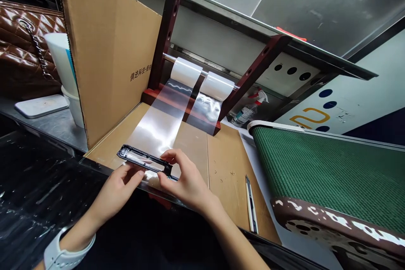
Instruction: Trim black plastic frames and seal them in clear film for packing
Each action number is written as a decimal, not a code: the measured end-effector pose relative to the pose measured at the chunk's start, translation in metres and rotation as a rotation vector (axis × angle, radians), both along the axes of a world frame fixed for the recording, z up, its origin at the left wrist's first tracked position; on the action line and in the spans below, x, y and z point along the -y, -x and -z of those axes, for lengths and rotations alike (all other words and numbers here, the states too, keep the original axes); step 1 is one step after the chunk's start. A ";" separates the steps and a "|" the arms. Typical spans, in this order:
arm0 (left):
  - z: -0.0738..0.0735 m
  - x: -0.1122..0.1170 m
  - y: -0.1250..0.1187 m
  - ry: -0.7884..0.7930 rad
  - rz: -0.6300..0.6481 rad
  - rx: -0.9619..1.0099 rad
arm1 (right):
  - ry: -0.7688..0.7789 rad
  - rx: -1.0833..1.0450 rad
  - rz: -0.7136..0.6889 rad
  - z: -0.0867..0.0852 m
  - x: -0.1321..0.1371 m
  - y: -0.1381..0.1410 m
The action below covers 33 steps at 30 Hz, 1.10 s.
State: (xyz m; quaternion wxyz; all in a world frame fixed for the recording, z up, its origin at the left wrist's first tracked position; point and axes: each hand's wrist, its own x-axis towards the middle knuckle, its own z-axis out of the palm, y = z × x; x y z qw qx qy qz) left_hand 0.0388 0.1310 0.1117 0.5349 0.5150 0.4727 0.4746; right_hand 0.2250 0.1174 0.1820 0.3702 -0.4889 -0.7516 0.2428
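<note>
A long, narrow black plastic frame [142,158] lies tilted across a strip of clear film [158,128] near the front edge of the cardboard. My right hand [185,179] grips the frame's right end, index finger on the far side and thumb on the near side. My left hand [122,185] is closed at the frame's near edge, thumb and fingers pinched on the film there; the fingertips are partly hidden beneath the frame. The strip runs down from the left film roll [186,71]. A second roll [217,85] beside it has a shorter strip hanging.
A dark red stand [166,29] carries the rolls on a metal rod. Upright cardboard [110,50] stands at left, with cups [60,46] and a white phone-like slab [41,105] behind. A slim pen-like tool [251,204] lies right. A green conveyor belt [316,173] borders the right side.
</note>
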 end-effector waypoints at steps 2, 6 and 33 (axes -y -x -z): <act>0.000 -0.002 0.006 -0.008 -0.006 -0.006 | -0.002 0.004 0.003 -0.002 -0.001 0.000; -0.004 -0.004 0.021 -0.025 -0.056 0.041 | 0.005 0.027 0.010 -0.002 -0.004 0.000; -0.017 -0.007 0.025 0.015 -0.159 0.424 | -0.081 0.061 -0.014 -0.001 -0.009 -0.001</act>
